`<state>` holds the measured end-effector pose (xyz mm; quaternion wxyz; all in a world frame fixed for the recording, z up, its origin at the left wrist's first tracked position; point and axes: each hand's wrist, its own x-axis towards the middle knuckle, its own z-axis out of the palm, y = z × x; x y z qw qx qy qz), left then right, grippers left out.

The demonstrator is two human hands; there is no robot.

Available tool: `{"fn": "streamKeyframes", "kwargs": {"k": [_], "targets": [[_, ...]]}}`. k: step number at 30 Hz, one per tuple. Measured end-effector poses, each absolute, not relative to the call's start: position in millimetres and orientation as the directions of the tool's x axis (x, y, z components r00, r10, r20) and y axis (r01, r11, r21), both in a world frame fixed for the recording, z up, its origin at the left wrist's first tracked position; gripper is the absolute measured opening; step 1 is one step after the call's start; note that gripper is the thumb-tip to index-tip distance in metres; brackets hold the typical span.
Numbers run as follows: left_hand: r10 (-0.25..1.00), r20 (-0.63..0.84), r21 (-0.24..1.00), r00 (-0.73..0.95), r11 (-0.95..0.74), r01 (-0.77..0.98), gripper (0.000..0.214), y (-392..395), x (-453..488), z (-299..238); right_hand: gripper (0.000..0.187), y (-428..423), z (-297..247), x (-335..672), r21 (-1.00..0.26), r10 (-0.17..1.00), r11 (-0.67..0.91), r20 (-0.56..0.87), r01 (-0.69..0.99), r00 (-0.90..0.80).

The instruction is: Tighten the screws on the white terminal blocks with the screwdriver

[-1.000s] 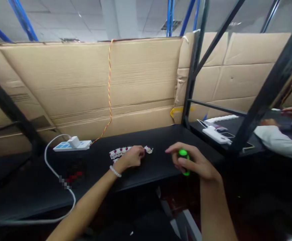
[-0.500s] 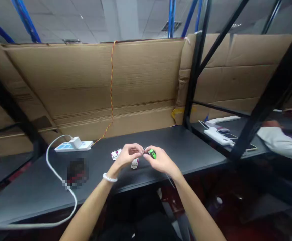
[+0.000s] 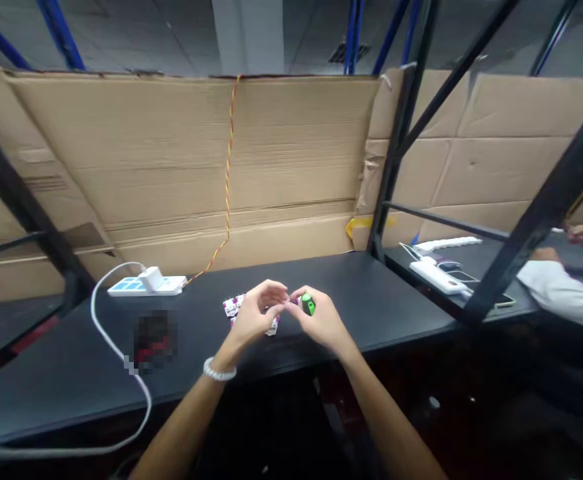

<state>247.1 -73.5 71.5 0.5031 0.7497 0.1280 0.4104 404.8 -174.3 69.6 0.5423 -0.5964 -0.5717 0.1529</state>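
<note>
My left hand [image 3: 260, 310] is closed in a pinch, thumb and fingertips meeting the fingertips of my right hand [image 3: 320, 319]. Between them is a small purple-and-white part [image 3: 294, 301], mostly hidden. The right hand also holds a screwdriver with a green and black handle [image 3: 308, 305] in its palm; the fingers hide its shaft. Several white-and-purple block-like parts [image 3: 232, 305] lie on the black table [image 3: 336, 280] behind and below the left hand, partly covered by it.
A white power strip [image 3: 171, 285] with a plugged-in adapter [image 3: 151, 278] stands at back left. Its white cable [image 3: 102, 327] curves down the left side. A blurred dark object [image 3: 154, 337] lies nearby. Beyond a black rack post, a co-worker's sleeve [image 3: 561, 293] rests near another power strip [image 3: 436, 277].
A purple bit now shows between my fingertips. The left hand covers more of the lower white part. The screwdriver handle has turned more upright, and the view has shifted slightly.
</note>
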Motion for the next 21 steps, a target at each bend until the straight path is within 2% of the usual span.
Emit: {"fn": "streamKeyframes", "kwargs": {"k": [7,13,21], "targets": [[0.605,0.555,0.803,0.571,-0.57,-0.175,0.033,-90.1,238.6,76.6,0.017,-180.7,74.4,395.3,-0.8,0.836,0.279,0.474,0.531,0.276],[0.583,0.603,0.756,0.545,-0.637,-0.155,0.042,-99.1,233.2,77.5,0.014,-187.5,80.4,388.9,-0.727,0.825,0.303,0.523,0.617,0.212],[0.636,0.581,0.774,0.508,-0.625,-0.103,0.028,-102.2,226.3,68.0,0.016,-195.7,86.4,384.5,-0.715,0.813,0.348,0.553,0.607,0.185]]}}
